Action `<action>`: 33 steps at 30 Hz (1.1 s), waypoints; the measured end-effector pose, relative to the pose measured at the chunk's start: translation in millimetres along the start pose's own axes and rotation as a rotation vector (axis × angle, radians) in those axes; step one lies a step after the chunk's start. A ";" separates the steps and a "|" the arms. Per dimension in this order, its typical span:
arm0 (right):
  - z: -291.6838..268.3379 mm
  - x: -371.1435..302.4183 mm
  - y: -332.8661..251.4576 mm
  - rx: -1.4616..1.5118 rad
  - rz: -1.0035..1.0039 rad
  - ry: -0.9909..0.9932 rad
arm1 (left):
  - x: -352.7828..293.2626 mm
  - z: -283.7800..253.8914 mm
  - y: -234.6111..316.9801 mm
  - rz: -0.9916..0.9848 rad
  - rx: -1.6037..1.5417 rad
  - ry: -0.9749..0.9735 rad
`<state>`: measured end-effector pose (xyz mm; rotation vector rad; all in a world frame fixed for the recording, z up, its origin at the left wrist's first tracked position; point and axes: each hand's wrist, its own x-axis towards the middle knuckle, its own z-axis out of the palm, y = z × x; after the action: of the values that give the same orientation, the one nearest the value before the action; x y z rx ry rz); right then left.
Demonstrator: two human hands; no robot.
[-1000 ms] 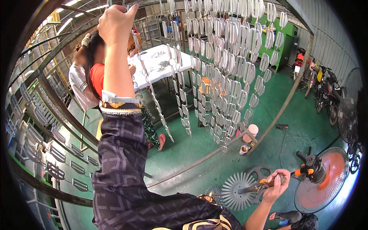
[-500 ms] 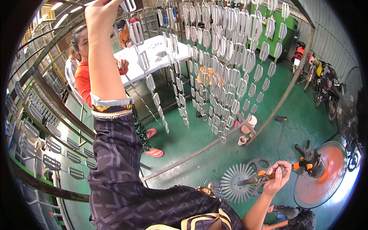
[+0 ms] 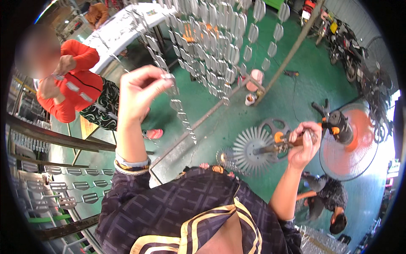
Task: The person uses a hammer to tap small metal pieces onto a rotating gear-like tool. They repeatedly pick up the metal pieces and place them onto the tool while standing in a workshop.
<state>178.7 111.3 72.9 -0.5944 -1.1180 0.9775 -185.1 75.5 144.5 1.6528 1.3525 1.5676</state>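
My left hand point(image 3: 139, 91) is raised left of centre, with thumb and index finger pinching a small metal piece point(image 3: 168, 76). That piece appears to belong to a hanging string of slotted silver plates point(image 3: 176, 103), which runs above and below my fingers. My right hand point(image 3: 305, 146) is closed around the brown end point(image 3: 299, 139) of a pole-like thing with an orange collar. Its exact kind is not clear. Just beyond that hand lies a silver disc of radiating blades point(image 3: 253, 150). More strings of silver plates point(image 3: 215, 51) hang ahead.
A co-worker in a red top point(image 3: 80, 80) stands at left, hands raised. A white table point(image 3: 112, 31) stands behind. At right are a spinning fan point(image 3: 353, 142), parked motorbikes point(image 3: 344, 48) and a crouching person point(image 3: 327, 194). A metal frame bar point(image 3: 292, 51) slants across. Racked plates point(image 3: 80, 185) hang lower left.
My left hand has come down from the top of the view to chest-side height. The view has shifted. The co-worker in red now has both hands raised together. My right hand keeps its grip.
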 end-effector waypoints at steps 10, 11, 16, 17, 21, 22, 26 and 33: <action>3.2 3.7 1.6 -0.023 -0.006 -0.030 | -112.2 115.2 -152.2 -0.109 -0.018 -0.557; 3.4 3.9 2.1 -0.024 -0.009 -0.028 | -119.6 124.7 -164.2 -0.082 0.006 -0.602; 7.5 4.8 1.1 -0.015 -0.008 -0.021 | -149.5 155.9 -191.6 0.030 0.152 -0.752; 7.2 4.1 0.1 -0.017 -0.010 -0.025 | -154.3 159.2 -193.3 0.031 0.167 -0.773; 5.1 2.8 0.8 -0.016 -0.023 -0.033 | -164.7 171.2 -205.7 0.022 0.227 -0.849; 4.3 1.9 0.6 -0.015 -0.027 -0.029 | -165.1 173.1 -206.9 0.017 0.245 -0.872; 2.8 -0.6 -0.2 -0.012 -0.026 -0.034 | -172.1 181.0 -217.9 0.074 0.245 -0.856; 0.3 -1.7 -0.5 -0.032 -0.031 -0.028 | -174.1 191.0 -215.9 0.035 0.300 -0.921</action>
<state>178.5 109.6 72.6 -0.5888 -1.1662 0.9455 -49.4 59.1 -163.2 2.1699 1.0501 0.4493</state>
